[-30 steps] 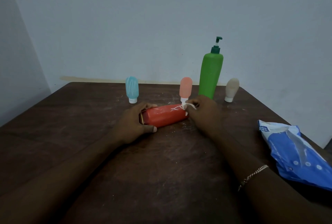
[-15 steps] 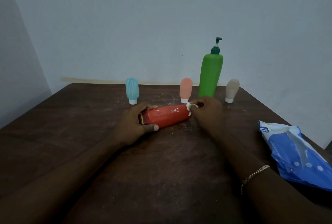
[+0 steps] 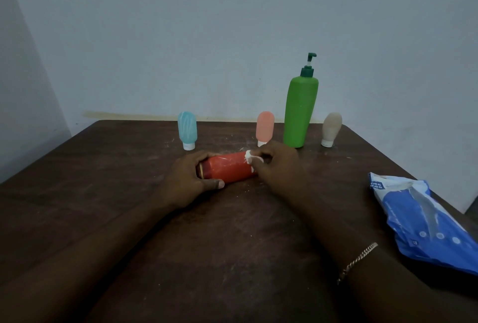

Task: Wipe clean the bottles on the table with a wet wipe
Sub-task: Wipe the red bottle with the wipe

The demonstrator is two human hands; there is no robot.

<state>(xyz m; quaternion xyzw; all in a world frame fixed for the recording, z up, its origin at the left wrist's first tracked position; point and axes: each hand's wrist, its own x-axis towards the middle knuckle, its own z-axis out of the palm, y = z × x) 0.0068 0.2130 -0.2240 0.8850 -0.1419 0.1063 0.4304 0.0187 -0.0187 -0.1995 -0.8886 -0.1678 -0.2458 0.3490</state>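
Observation:
A red bottle (image 3: 229, 168) lies on its side in the middle of the dark wooden table (image 3: 103, 193). My left hand (image 3: 190, 180) grips its left end, fingers over the top and thumb in front. My right hand (image 3: 278, 167) pinches a small bunched white wet wipe (image 3: 251, 158) against the bottle's right end. Behind stand a blue tube bottle (image 3: 187, 130), a pink tube bottle (image 3: 264, 127), a tall green pump bottle (image 3: 300, 108) and a beige tube bottle (image 3: 331, 128).
A blue and white wet wipe pack (image 3: 424, 221) lies at the table's right edge. White smears and crumbs mark the tabletop around the bottles. A pale wall stands close behind the table.
My right hand has slid the wipe leftward onto the red bottle's right end. White streaks on the bottle have thinned. My left hand has kept its grip.

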